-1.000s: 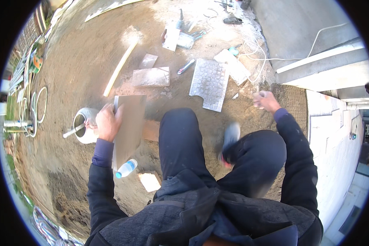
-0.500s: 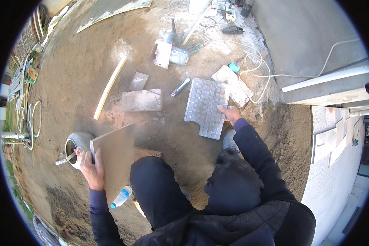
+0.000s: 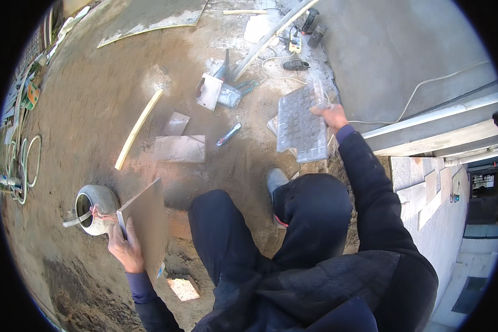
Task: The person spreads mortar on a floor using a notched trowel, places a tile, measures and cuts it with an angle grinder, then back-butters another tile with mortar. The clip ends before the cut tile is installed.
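My left hand (image 3: pixel 125 243) grips the edge of an upright beige tile (image 3: pixel 148 227) beside a dented metal pot (image 3: pixel 103 221) with a handle and pink string. My right hand (image 3: pixel 332 115) is closed on the edge of a grey, grid-patterned square tile (image 3: pixel 299 133), lifted at an angle above a pale slab, which it partly hides. On the dirt ahead lie a dusty rectangular slab (image 3: pixel 180 149), a smaller piece (image 3: pixel 176 123), a slim blue tool (image 3: pixel 228 134) and a pale wooden strip (image 3: pixel 138 130). The bottle under the left tile is mostly hidden.
A power tool (image 3: pixel 228 97) with a tile piece, a long bar (image 3: pixel 265 41), power strip (image 3: pixel 295 44) and loose cables lie at the back. A concrete step (image 3: pixel 426 138) and laid tiles (image 3: pixel 415 205) are right, hoses (image 3: pixel 27 169) left, a broken piece (image 3: pixel 182 288) near my knee.
My right hand has reached the patterned tile and raised it toward the upper right. My left hand and its tile sit lower in view, and the bottle has become mostly covered.
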Demonstrator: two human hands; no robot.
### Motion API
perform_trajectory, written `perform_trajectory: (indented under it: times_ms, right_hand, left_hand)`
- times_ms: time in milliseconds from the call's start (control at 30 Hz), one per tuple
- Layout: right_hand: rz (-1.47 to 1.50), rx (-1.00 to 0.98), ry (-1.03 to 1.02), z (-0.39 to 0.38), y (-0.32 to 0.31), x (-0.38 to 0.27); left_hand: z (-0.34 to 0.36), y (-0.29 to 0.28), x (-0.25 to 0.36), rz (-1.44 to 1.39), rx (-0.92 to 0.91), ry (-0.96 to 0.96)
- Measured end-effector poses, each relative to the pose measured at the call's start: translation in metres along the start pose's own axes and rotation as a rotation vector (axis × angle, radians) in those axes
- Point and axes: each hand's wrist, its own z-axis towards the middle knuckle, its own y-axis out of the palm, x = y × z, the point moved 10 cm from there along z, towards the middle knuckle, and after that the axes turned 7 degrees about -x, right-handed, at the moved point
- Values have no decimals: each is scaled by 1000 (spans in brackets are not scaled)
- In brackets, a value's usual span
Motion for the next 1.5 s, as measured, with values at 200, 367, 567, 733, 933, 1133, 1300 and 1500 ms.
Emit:
perform_trajectory:
  times_ms: [200,367,567,733,933,1133,1300,1500]
  right_hand:
    - [-734,164,-72,120,-171,-112]
    - [-1083,278,-115,266,-201,-114]
    - [-1266,294,-81,393,-218,-25]
    - [-1420,309,-149,382,-226,-41]
    - [-825,115,-760,274,-50,-113]
    - [249,-669,-17,269,243,-88]
    - [521,-572,465,288,356,-57]
    - [576,-612,465,308,366,-51]
  left_hand:
    - [24,26,24,88,-53,-27]
    - [35,47,44,152,-123,-89]
    - [51,70,53,409,-223,-210]
    - [64,86,66,414,-244,-179]
    - [65,117,75,459,-228,-213]
    - [54,114,64,494,-191,-234]
    - [38,112,58,464,-166,-258]
    - [41,120,54,416,-173,-278]
